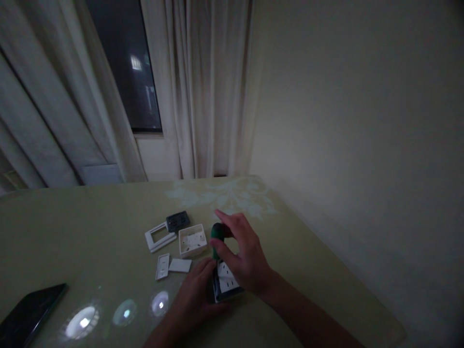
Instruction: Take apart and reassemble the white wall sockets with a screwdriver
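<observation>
My right hand [244,251] pinches the green handle of a screwdriver [217,234] between thumb and fingers. The tool stands nearly upright, its lower end at the left edge of a wall socket [227,278] with a white slotted face and a dark surround. My left hand [197,292] is closed around the near left side of that socket, fingertips close to the screwdriver's tip. Whether the tip sits in a screw is too small to tell. Just beyond the left hand is an open white mounting box [193,240].
Left of the box lie a white frame [159,237], a dark socket module [178,221] and two small white cover plates [163,267]. A black tablet-like device [31,314] rests at the table's left. A wall [362,145] borders the table [90,232] on the right; curtains hang behind.
</observation>
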Available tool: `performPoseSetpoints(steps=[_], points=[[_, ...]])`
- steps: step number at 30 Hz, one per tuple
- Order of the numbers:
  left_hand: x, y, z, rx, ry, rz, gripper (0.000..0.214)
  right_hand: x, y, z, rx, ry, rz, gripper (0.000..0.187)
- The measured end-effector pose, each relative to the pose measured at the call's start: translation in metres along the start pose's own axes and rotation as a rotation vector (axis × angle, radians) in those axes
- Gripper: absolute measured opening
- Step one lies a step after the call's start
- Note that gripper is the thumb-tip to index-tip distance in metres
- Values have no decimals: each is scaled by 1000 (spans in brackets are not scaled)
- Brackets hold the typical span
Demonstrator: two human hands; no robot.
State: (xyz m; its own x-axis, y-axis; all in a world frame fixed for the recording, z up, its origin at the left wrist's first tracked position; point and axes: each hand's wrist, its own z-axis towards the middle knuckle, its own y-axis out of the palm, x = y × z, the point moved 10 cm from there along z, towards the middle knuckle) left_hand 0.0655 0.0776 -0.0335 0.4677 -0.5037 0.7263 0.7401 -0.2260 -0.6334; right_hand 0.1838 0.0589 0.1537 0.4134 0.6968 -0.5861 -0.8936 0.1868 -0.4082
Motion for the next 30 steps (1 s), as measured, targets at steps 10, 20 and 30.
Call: performPoseSetpoints(steps=[10,20,30], points=[[8,-2,1,14,46,-36,79,-13,-8,-6,97,-84,-86,33],[12,-3,1,0,32,-40,82,0,2,-5,10,-5,-24,43],[5,-7,-2,71,-10,-69,83,8,-10,0,43,33,82,46]])
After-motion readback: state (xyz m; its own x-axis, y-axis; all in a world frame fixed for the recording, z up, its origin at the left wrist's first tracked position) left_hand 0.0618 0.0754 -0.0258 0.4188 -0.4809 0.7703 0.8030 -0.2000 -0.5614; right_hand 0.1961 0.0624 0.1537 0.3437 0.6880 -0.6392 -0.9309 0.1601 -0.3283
